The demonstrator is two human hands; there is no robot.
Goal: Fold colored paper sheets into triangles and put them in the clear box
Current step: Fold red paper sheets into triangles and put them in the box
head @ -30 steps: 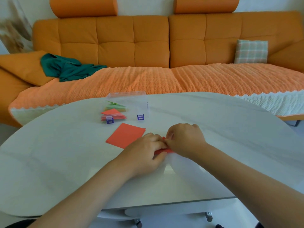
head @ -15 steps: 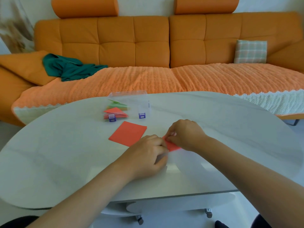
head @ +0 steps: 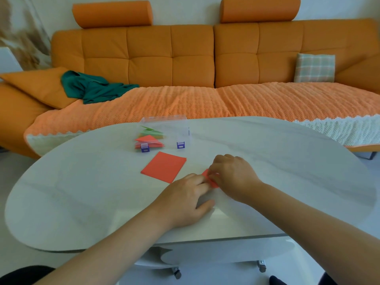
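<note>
A small folded red paper [head: 210, 180] lies on the glossy white oval surface [head: 82, 192]. The right hand [head: 233, 175] pinches it with curled fingers, and the left hand [head: 185, 200], palm down, rests its fingertips on it. One flat red sheet [head: 163, 166] lies at 10 o'clock. At 11, one clear box [head: 174, 128] with two purple latches holds red and green triangles. A tufted orange sofa [head: 170, 58] stands behind.

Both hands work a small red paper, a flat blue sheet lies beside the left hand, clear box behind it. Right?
No: in the head view the flat sheet beside the left hand is red, not blue; the rest holds.
</note>
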